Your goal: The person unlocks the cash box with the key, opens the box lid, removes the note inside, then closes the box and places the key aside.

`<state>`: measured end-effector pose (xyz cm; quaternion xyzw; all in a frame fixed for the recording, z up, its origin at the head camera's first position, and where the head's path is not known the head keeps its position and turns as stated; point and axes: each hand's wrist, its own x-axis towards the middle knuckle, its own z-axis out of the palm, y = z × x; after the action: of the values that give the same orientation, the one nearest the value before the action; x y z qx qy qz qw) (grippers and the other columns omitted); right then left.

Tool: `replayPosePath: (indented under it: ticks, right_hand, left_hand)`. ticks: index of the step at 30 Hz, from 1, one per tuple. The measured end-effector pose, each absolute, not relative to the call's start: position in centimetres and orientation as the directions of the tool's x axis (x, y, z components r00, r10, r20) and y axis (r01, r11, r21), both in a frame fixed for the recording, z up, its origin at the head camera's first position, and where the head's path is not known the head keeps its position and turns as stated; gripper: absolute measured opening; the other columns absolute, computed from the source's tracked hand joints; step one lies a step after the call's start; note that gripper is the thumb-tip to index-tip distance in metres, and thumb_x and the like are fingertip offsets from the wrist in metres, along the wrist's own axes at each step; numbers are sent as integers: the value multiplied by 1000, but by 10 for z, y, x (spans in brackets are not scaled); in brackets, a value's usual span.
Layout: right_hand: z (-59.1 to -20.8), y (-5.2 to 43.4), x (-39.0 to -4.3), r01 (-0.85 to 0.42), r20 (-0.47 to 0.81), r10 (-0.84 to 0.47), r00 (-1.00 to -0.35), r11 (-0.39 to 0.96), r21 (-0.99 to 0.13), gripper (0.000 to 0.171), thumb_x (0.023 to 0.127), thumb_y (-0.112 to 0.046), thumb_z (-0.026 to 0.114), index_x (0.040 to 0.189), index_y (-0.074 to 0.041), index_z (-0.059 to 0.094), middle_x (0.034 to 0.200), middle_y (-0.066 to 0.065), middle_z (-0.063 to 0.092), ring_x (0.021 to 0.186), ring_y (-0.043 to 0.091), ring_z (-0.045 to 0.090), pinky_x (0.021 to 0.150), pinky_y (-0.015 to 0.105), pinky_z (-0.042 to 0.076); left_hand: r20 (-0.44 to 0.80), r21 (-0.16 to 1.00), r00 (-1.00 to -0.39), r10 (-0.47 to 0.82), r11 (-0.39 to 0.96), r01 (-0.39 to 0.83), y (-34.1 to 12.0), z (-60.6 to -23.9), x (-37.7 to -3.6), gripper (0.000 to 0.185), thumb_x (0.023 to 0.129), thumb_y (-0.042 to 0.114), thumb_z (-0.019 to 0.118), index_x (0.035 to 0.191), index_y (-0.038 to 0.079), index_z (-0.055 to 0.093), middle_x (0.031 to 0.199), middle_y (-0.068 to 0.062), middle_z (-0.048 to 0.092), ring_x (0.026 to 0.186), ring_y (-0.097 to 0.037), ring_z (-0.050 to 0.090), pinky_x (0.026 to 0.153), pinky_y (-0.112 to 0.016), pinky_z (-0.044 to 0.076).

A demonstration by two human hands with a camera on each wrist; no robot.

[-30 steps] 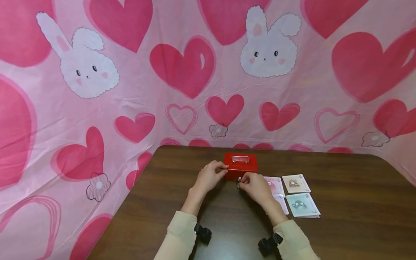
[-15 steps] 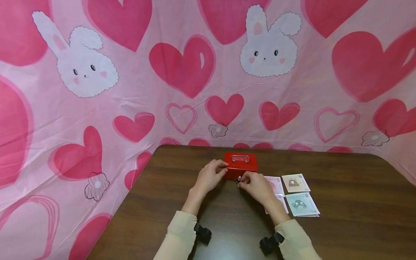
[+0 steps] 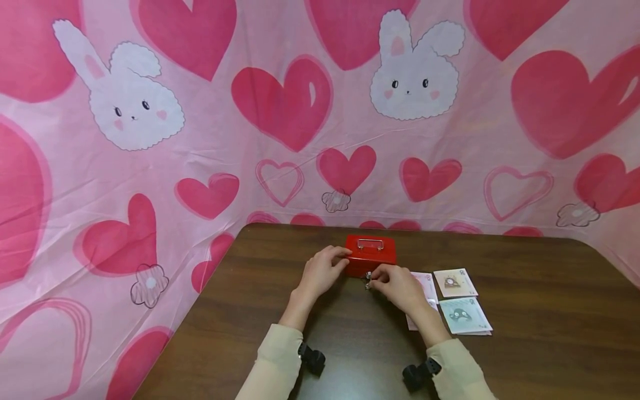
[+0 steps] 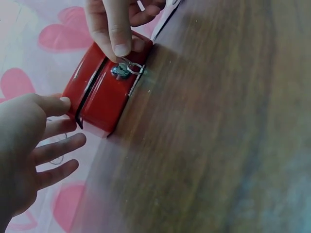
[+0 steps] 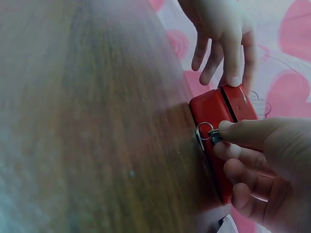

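A small red cash box (image 3: 369,256) stands upright on the table with its lid down and its handle folded flat. My left hand (image 3: 320,272) touches the box's left end with thumb and fingertip; its fingers are spread and fairly straight. At the front lock (image 4: 119,71), my right hand (image 3: 400,286) has its thumb and index finger at the key (image 5: 213,132) and pinches it. A metal ring (image 5: 206,130) hangs from this key, with a second key (image 5: 199,140) dangling on it. The fingers partly hide the key's head.
To the right of the box lie several play banknotes: a tan one (image 3: 455,282), a teal one (image 3: 465,315) on a small stack, and pink ones (image 3: 426,284) partly behind my right arm. A heart-patterned cloth (image 3: 285,105) hangs behind the brown table (image 3: 540,311).
My right hand has shifted very slightly to the right and turned a little at the lock, so more of the keys shows. The left hand and the box have stayed in place.
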<state>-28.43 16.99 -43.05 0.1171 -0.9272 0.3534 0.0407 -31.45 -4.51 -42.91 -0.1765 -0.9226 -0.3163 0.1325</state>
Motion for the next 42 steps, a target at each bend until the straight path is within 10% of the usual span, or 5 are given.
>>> replayPosePath:
  ticks: [42]
  right_hand:
    - [-445,166,-282,10,-44,-95,-995,332,-943,23,93,-13,69,113,-2,71,96,15,74,52,20,66,40,26,44]
  left_hand:
    - [299,636,-930,214,682,361,-43,-433,-318,18,92,19,71,110,21,74,104,-1,69,94,-18,69,85,-39,57]
